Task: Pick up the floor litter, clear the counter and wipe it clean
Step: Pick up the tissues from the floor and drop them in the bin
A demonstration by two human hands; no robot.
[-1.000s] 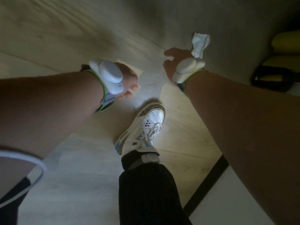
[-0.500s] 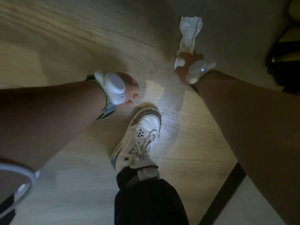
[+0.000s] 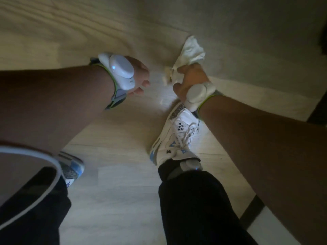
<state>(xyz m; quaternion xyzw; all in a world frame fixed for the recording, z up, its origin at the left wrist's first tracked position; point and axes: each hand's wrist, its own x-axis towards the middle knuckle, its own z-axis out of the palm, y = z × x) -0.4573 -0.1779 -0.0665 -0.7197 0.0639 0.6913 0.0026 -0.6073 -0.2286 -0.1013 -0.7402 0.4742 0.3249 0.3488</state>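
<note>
The view is dim and looks straight down at a pale wooden floor. My right hand grips a crumpled white tissue, which sticks up out of the fist above the floor. My left hand hangs to the left of it with curled fingers. A white wrist device hides its palm, so I cannot make out whether it holds anything. Each wrist wears a white device on a green-edged strap.
My white and blue shoes stand below the hands, the right one just under my right wrist, the left one at lower left. A dark strip borders a white surface at lower right. Something dark sits at the right edge.
My right hand has closed round the tissue and drawn it back toward me. Both hands have come closer together, and my left shoe has entered the view.
</note>
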